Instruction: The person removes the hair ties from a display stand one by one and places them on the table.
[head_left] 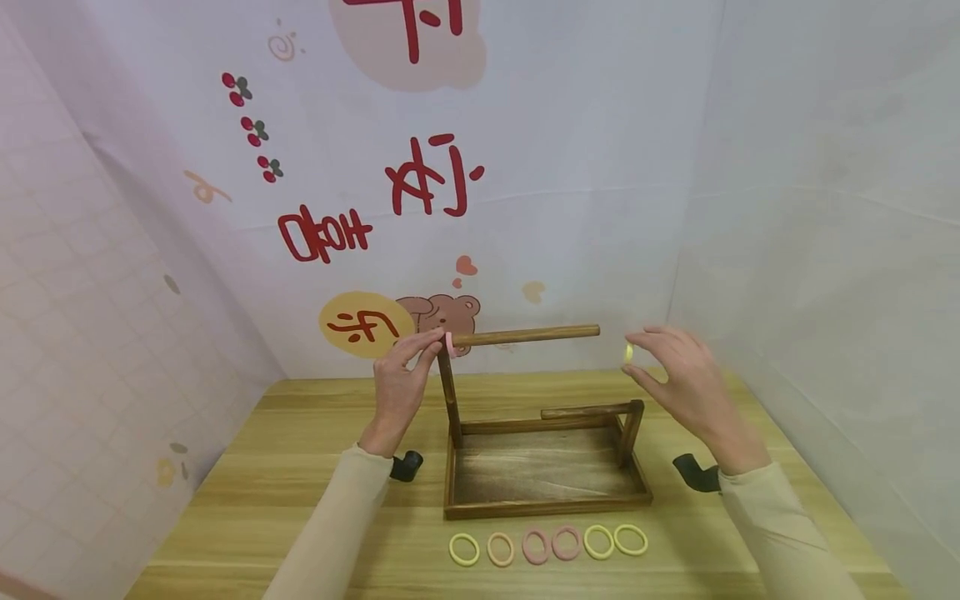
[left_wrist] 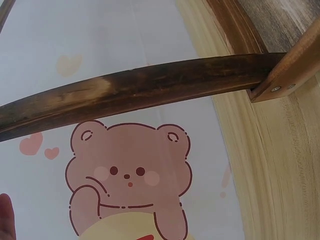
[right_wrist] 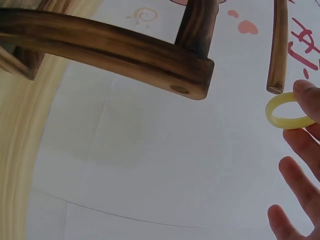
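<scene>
A wooden stand (head_left: 551,507) has a tray base, a tall left post with a long upper rod (head_left: 525,336), and a short right post with a lower rod (head_left: 588,411). A pink ring (head_left: 450,344) hangs on the upper rod beside the tall post. With thumb and index finger, my left hand (head_left: 403,379) pinches the top of that post; the left wrist view shows only a fingertip (left_wrist: 7,217). My right hand (head_left: 686,375) pinches a yellow ring (right_wrist: 275,112) between thumb and fingers, just off the upper rod's free end (right_wrist: 276,82).
In front of the stand lies a row of rings: a yellow ring (head_left: 464,564), an orange ring (head_left: 500,565), two pink ones, then two more yellow ones. Black curved objects (head_left: 697,477) sit by both wrists on the wooden table (head_left: 315,500). A printed cloth wall (head_left: 585,167) stands behind.
</scene>
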